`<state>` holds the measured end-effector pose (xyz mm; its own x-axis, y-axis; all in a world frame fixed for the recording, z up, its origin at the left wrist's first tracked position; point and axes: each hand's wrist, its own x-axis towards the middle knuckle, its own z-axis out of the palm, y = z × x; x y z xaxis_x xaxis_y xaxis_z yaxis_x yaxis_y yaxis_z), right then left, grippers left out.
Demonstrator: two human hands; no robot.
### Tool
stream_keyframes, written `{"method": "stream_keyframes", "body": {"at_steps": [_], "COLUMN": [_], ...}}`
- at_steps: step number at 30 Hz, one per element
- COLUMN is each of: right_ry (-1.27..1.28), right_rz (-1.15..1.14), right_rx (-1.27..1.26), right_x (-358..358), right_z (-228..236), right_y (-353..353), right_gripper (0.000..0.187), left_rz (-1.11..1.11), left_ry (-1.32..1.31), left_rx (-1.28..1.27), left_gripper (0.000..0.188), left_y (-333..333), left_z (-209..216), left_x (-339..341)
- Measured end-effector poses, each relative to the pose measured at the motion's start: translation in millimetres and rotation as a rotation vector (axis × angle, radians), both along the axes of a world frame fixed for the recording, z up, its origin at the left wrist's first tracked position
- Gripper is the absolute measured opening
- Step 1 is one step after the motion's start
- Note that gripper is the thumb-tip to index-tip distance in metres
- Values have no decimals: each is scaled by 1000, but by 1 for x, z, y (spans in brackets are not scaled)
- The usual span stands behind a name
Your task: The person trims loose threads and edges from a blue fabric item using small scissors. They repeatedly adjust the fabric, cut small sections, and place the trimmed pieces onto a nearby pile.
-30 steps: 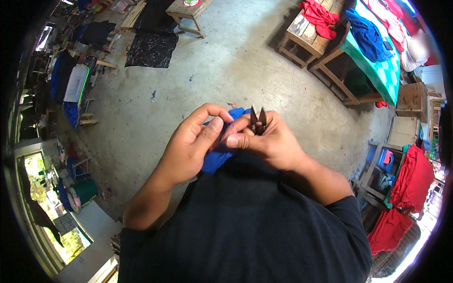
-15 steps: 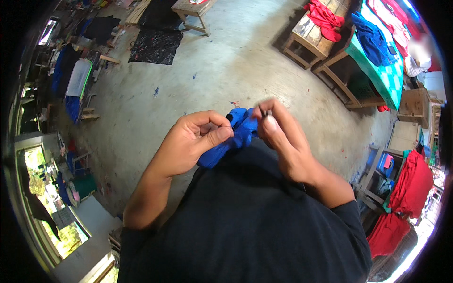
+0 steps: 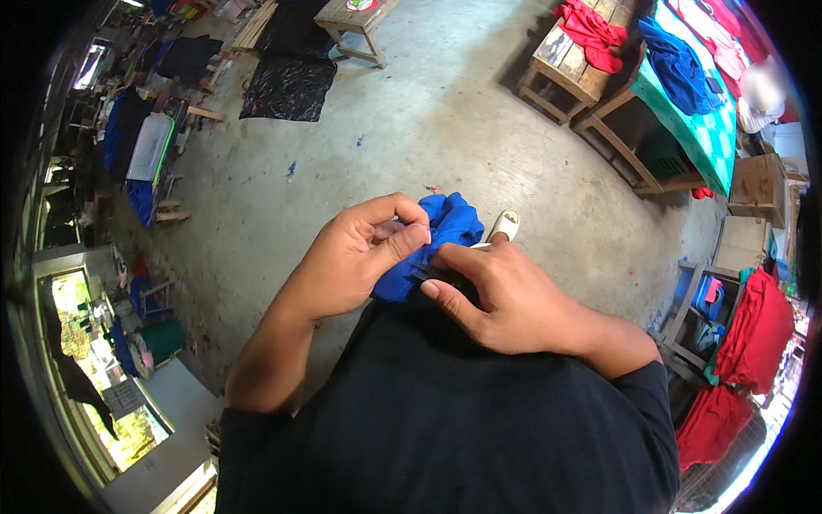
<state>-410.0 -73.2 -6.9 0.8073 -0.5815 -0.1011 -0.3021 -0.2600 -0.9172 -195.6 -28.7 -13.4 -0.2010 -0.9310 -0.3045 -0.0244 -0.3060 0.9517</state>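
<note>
A bunched piece of blue cloth is in front of my black shirt, between my two hands. My left hand is closed at the cloth's left side, thumb and forefinger pinched together on its edge; any thread between the fingertips is too fine to make out. My right hand lies against the cloth's near right side. Small dark snips poke out between its thumb and forefinger, their thin tips pointing left over the blue fabric. The rest of the snips is hidden in the hand.
Beneath is a concrete floor with scraps. A sandalled foot shows beyond my right hand. At upper right, a wooden bench bears red cloth; beside it a green-covered table holds garments, with a person behind.
My right hand has come down and left from its raised place onto the cloth, the dark snips now level and pointing left. My left hand keeps its pinch, shifted slightly right.
</note>
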Motion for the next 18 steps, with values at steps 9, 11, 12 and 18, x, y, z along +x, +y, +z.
{"method": "stream_keyframes", "body": {"at_steps": [9, 11, 12, 18], "right_ry": [-112, -244, -246, -313], "right_rz": [-47, -203, -228, -204], "right_rx": [174, 285, 290, 565], "right_x": [-15, -18, -11, 4], "right_z": [-14, -23, -27, -60], "right_y": [-10, -10, -8, -27], "right_gripper": [18, 15, 17, 23], "left_rz": [11, 0, -18, -6], "left_ry": [97, 88, 85, 75], "left_rx": [110, 100, 99, 43], "left_gripper": [15, 16, 16, 17], "left_y": [1, 4, 5, 8], "left_z": [7, 4, 3, 2], "left_x": [1, 4, 5, 5]}}
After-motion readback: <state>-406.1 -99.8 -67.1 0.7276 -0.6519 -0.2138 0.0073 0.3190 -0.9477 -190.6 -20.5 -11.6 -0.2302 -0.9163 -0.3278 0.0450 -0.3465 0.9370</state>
